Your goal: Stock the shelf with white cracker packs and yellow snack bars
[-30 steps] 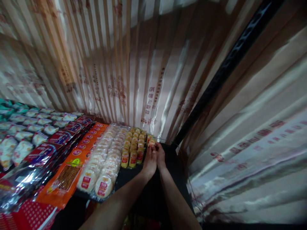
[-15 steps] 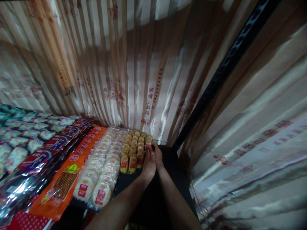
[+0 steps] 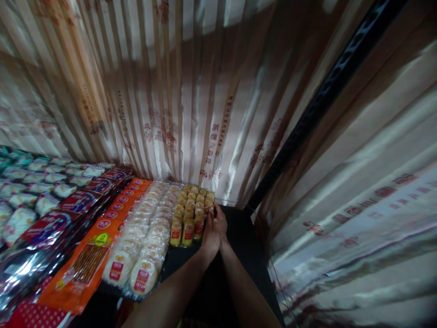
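Observation:
My left hand (image 3: 209, 234) and my right hand (image 3: 221, 219) are pressed side by side at the right edge of a block of small yellow snack packs (image 3: 188, 209) with red labels. The fingers of both hands are closed on one pack at the block's right side, which they largely hide. The packs lie in several short rows on a dark shelf (image 3: 239, 237). Both forearms reach up from the bottom of the view.
Left of the yellow packs lie rows of round pale cakes in clear wrappers (image 3: 143, 241), then orange packets (image 3: 102, 237), red-and-blue foil packets (image 3: 64, 214) and white-and-green bags (image 3: 27, 182). Shiny striped curtains (image 3: 191, 91) hang behind and to the right, with a dark post (image 3: 307, 118).
Both hands have slid a little left and toward me along the right side of the yellow packs, staying together. The camera has shifted slightly.

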A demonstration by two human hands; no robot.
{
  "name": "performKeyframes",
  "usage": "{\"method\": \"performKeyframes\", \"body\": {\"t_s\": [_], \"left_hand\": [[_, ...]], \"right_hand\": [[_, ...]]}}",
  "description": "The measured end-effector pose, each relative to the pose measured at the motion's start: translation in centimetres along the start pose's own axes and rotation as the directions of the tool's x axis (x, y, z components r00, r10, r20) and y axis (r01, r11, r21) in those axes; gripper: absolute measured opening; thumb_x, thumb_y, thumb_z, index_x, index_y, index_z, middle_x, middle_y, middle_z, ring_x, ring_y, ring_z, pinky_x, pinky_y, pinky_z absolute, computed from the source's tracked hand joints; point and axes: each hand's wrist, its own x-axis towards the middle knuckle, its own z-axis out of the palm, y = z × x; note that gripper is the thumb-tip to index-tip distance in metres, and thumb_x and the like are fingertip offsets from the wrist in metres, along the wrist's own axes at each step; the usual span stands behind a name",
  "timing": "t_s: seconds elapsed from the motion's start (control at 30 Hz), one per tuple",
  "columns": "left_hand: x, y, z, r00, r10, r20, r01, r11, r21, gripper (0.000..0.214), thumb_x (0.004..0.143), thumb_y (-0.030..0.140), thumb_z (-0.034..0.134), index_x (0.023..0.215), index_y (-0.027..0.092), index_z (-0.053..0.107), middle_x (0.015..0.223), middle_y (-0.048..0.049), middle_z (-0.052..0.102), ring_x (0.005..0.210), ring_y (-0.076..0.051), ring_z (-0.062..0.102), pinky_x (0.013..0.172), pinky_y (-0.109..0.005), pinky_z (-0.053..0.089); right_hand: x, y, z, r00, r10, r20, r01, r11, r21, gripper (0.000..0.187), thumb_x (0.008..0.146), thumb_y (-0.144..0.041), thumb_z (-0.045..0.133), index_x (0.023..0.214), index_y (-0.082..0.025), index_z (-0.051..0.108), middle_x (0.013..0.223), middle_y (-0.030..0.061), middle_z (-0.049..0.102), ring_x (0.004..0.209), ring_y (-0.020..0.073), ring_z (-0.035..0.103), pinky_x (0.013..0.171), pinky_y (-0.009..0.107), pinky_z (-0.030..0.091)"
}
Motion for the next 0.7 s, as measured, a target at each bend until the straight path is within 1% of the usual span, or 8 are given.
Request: {"method": "performKeyframes", "body": {"t_s": [0.1,0.23,0.3,0.4,0.47,0.57,0.7], "left_hand": [[0.2,0.2,0.3,1.000,-0.018,-0.017,0.018,0.999,0.032,0.046,0.088,0.021,0.029,0.131,0.016,0.044,0.122,-0.0123,0.059,0.130,-0.026,0.037,0.112,-0.052,0.011],[-0.1,0.1,0.4,0.999,-0.039,-0.018,0.040,0.999,0.031,0.047,0.086,0.029,0.036,0.132,0.020,0.044,0.127,-0.0101,0.056,0.130,-0.027,0.036,0.112,-0.049,0.020],[-0.2,0.0,0.4,0.999,-0.041,-0.026,0.042,0.999,0.019,0.047,0.086,0.030,0.036,0.132,0.020,0.044,0.130,-0.0101,0.053,0.132,-0.027,0.033,0.112,-0.049,0.022],[-0.8,-0.1,0.1,0.998,-0.047,-0.032,0.047,0.999,-0.004,0.048,0.086,0.030,0.035,0.131,0.019,0.044,0.132,-0.0098,0.051,0.134,-0.027,0.029,0.111,-0.050,0.023],[-1.8,-0.2,-0.5,0.997,-0.069,-0.033,0.068,0.998,-0.016,0.048,0.086,0.031,0.035,0.132,0.020,0.044,0.132,-0.0091,0.051,0.133,-0.027,0.031,0.111,-0.051,0.025],[-4.0,-0.2,-1.8,0.991,-0.124,-0.048,0.123,0.992,-0.019,0.049,0.085,0.031,0.035,0.132,0.019,0.042,0.131,-0.0098,0.052,0.131,-0.027,0.036,0.109,-0.050,0.028],[-7.7,0.1,-3.5,0.977,-0.197,-0.077,0.198,0.980,0.004,0.048,0.087,0.028,0.033,0.130,0.010,0.044,0.132,-0.0155,0.050,0.126,-0.026,0.042,0.108,-0.044,0.031]], "right_hand": [[-0.1,-0.2,-0.1,1.000,0.004,-0.005,-0.004,1.000,-0.015,0.039,0.070,-0.040,0.053,0.102,-0.022,0.064,0.107,0.0069,0.065,0.106,0.0238,0.054,0.094,0.036,0.040],[-0.2,-0.1,-0.4,1.000,-0.009,-0.005,0.009,1.000,0.017,0.036,0.071,-0.041,0.053,0.101,-0.025,0.065,0.106,0.0063,0.066,0.106,0.0245,0.055,0.090,0.036,0.042],[-0.3,0.1,-0.5,1.000,-0.006,-0.004,0.006,0.999,0.035,0.034,0.070,-0.041,0.054,0.098,-0.026,0.065,0.105,0.0065,0.066,0.105,0.0255,0.055,0.088,0.036,0.043],[-0.7,0.2,-0.6,1.000,0.002,-0.019,-0.001,1.000,0.028,0.035,0.070,-0.042,0.053,0.099,-0.025,0.064,0.106,0.0069,0.066,0.105,0.0262,0.055,0.086,0.037,0.044],[-1.3,0.1,-0.9,1.000,0.004,-0.028,-0.004,1.000,0.019,0.037,0.070,-0.041,0.053,0.101,-0.025,0.064,0.107,0.0074,0.066,0.106,0.0256,0.055,0.086,0.036,0.044],[-2.8,-0.3,-1.4,0.999,0.007,-0.038,-0.007,1.000,0.019,0.038,0.070,-0.039,0.053,0.103,-0.022,0.063,0.106,0.0083,0.065,0.105,0.0247,0.055,0.086,0.035,0.044],[-5.5,-0.8,-2.2,0.998,0.042,-0.037,-0.042,0.999,0.010,0.044,0.072,-0.039,0.048,0.110,-0.021,0.059,0.103,0.0061,0.065,0.100,0.0229,0.057,0.085,0.036,0.046]]}}
